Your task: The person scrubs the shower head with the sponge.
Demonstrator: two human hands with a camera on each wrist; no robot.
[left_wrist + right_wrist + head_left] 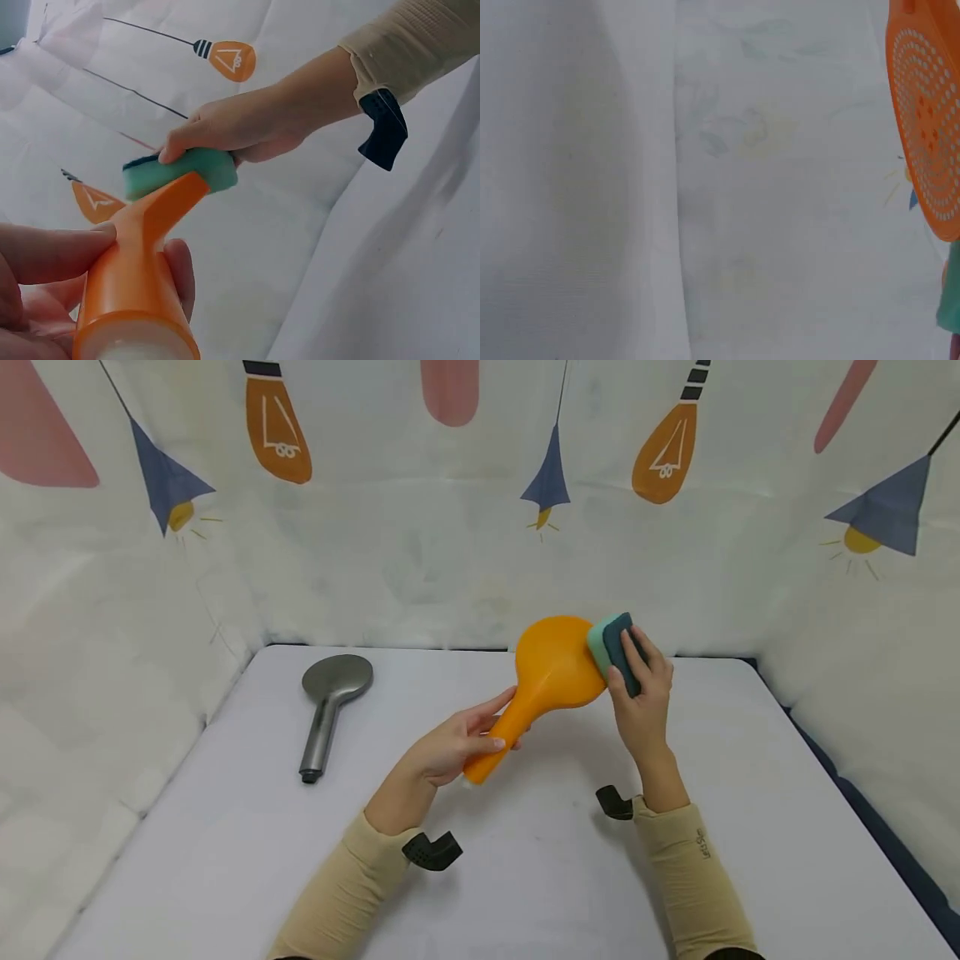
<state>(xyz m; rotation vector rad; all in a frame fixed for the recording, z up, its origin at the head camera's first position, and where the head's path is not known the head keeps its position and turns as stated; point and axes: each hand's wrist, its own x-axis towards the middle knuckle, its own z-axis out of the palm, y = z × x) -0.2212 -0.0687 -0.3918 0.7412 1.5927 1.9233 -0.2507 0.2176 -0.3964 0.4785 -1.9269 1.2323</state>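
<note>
An orange shower head [557, 662] is held up over the white table, its round back toward the head camera. My left hand [461, 739] grips its handle near the lower end, thumb on one side and fingers on the other. In my right hand [647, 702] is a sponge [617, 652], light green with a dark layer, pinched between thumb and fingers. The sponge's green side lies against the right edge of the round head. Seen from the right wrist, the spray face [926, 124] is full of small holes, with the sponge [951, 292] just below it.
A grey shower head [333, 710] lies on the table [225, 860] at the left, handle toward the front. Behind the table hangs a white cloth wall [420, 552] printed with lamps and bulbs. A black strap end [433, 852] sticks out from the left sleeve.
</note>
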